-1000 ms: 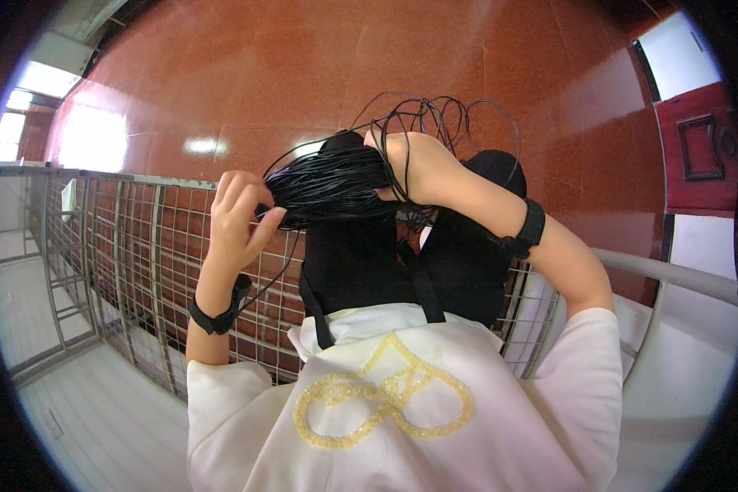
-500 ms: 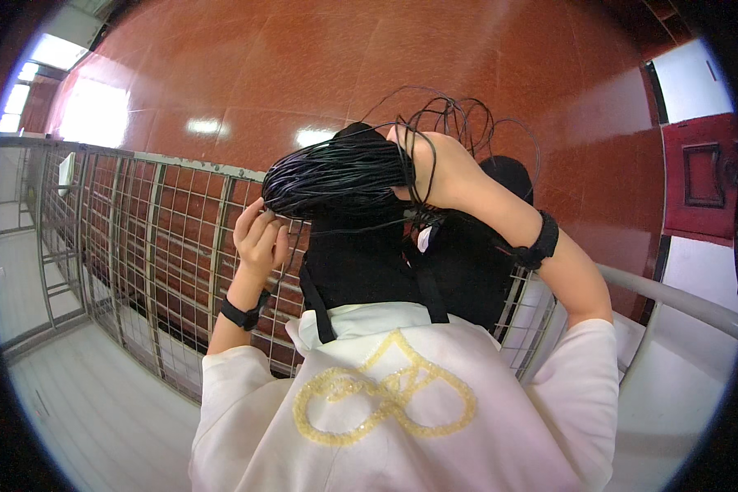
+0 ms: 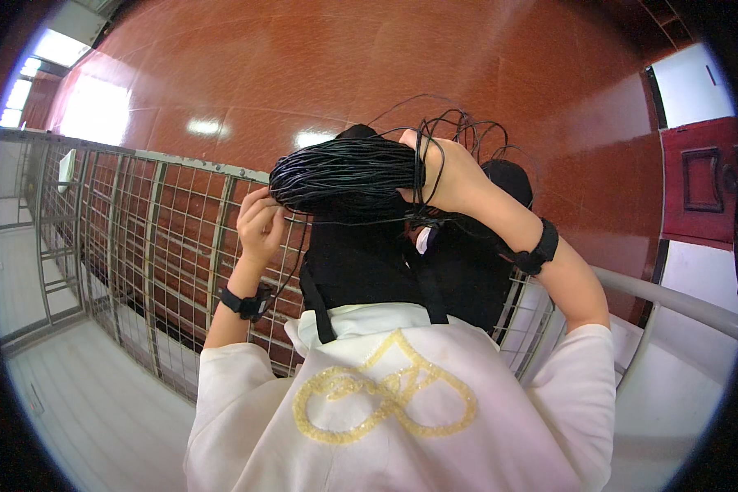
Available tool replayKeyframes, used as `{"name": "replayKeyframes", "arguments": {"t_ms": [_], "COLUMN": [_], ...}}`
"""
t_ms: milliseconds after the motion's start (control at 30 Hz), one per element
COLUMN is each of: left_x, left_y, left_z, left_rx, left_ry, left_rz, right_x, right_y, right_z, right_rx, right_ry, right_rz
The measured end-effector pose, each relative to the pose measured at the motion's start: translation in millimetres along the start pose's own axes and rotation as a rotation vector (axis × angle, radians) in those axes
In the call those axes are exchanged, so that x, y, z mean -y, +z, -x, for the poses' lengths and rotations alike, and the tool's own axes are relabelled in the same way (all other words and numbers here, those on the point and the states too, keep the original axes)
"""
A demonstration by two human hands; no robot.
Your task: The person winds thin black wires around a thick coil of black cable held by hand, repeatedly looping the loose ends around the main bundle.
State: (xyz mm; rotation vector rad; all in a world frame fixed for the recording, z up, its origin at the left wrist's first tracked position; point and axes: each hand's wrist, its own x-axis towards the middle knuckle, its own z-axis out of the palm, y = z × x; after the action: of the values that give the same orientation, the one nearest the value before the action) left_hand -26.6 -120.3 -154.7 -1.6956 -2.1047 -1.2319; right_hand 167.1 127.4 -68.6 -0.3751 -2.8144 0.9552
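A thick bundle of thin black cord (image 3: 344, 176) lies stretched sideways above my lap. My right hand (image 3: 447, 174) is closed around its right end, with loose strands looping over the back of the hand and beyond it. My left hand (image 3: 261, 221) is at the left end, its fingers curled and pressed against the cord there; their tips are partly hidden. A single loose strand hangs from near the left hand toward the left wrist. Each wrist wears a black band.
My dark-clad legs (image 3: 361, 262) are beneath the bundle. A metal grid railing (image 3: 152, 238) runs along the left, and a grey pipe rail (image 3: 672, 303) lies at the right. Beyond spreads a reddish-brown tiled floor (image 3: 303, 66); a dark red panel (image 3: 697, 180) stands far right.
The bundle has shifted slightly right and turned a little, its left end lower. Both hands have moved slightly right with it, and the loose loops at the right have sunk and spread differently.
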Motion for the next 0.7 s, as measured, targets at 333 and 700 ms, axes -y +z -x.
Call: {"name": "replayKeyframes", "arguments": {"t_ms": [333,700], "left_x": [27,-24], "left_y": [42,51], "left_z": [50,49], "left_rx": [0.288,0.953], "left_ry": [-0.170,-0.175], "left_rz": [0.138,-0.107], "right_x": [-5,-17], "right_y": [7,-4], "right_z": [3,6], "right_rx": [-0.053,-0.001], "right_ry": [-0.054,0.057], "right_rz": [0.087,-0.133]}}
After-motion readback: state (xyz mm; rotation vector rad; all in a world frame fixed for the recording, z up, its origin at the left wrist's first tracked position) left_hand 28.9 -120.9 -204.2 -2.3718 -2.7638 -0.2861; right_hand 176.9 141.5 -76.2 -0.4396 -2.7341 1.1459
